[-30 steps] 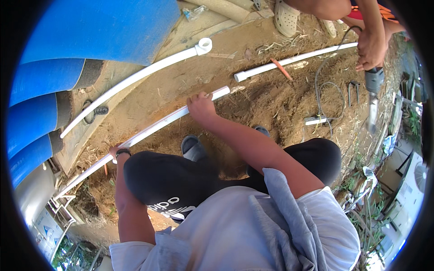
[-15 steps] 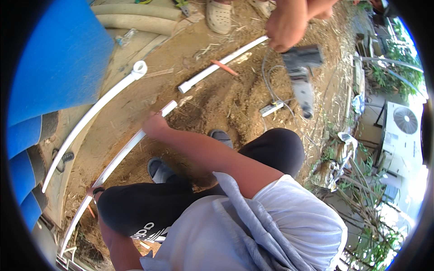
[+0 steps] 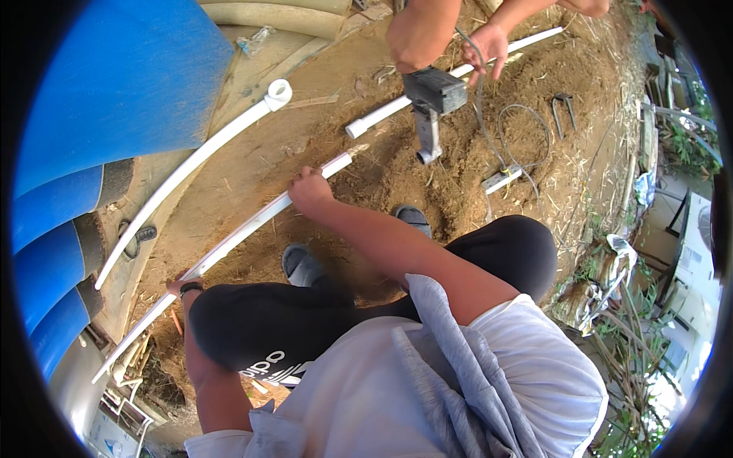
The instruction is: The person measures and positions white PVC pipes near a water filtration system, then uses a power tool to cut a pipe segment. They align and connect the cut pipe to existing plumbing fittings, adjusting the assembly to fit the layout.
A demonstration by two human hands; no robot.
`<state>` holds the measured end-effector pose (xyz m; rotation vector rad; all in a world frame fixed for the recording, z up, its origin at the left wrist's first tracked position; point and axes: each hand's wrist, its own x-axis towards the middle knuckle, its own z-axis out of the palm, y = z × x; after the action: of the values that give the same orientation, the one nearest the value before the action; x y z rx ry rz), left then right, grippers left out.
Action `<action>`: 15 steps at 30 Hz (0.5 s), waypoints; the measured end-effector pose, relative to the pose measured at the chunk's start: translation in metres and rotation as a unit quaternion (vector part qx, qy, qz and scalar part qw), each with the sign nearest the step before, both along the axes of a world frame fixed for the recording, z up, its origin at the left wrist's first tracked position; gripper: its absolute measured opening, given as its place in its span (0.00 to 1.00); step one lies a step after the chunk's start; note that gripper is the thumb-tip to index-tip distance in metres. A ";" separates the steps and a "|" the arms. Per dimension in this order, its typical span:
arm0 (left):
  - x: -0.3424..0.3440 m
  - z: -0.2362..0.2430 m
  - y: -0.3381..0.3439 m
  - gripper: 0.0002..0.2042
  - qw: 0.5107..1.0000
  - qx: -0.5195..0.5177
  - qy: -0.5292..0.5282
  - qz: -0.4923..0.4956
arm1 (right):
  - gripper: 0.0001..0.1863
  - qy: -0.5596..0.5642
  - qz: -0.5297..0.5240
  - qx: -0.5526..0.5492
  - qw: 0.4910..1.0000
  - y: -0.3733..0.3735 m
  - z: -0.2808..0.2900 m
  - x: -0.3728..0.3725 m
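White plastic made up the long straight pipe (image 3: 244, 231) slanting across the brown dirt (image 3: 252, 172) before the crouching person, and I saw both hands closed on it. Curled fingers of the right hand (image 3: 309, 191) gripped it near its upper end; the left hand (image 3: 182, 285), partly hidden, was wrapped around it farther down, beside the left knee. That upper end stood apart from a second white pipe with a thicker end (image 3: 382, 117). Above, a co-worker's hand (image 3: 422, 38) held a dark grey, blocky power tool (image 3: 437, 91), while a white rectangular power strip (image 3: 502, 179) lay nearby.
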<state>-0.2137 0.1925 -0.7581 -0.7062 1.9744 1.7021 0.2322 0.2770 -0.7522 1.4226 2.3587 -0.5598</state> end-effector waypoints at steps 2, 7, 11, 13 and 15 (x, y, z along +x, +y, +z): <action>0.017 0.012 0.006 0.21 1.000 -0.015 -0.004 0.006 | 0.18 -0.029 0.038 -0.006 0.999 0.004 0.004 0.002; 0.012 0.017 0.005 0.21 1.000 0.027 0.008 0.015 | 0.18 -0.031 0.046 0.020 0.998 0.008 0.001 0.001; -0.011 0.010 -0.012 0.16 0.998 0.063 0.010 -0.006 | 0.18 0.006 0.042 0.065 0.997 0.009 -0.005 -0.004; -0.006 0.006 -0.016 0.13 0.996 0.084 0.010 -0.004 | 0.18 0.010 0.039 0.049 0.998 0.008 -0.009 0.002; -0.004 0.002 -0.019 0.13 0.998 0.069 0.007 -0.004 | 0.17 0.009 0.048 0.041 0.998 0.009 -0.015 0.002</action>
<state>-0.2180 0.1731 -0.7560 -0.6391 1.8443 1.8236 0.2339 0.2860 -0.7668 1.3355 2.4749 -0.4584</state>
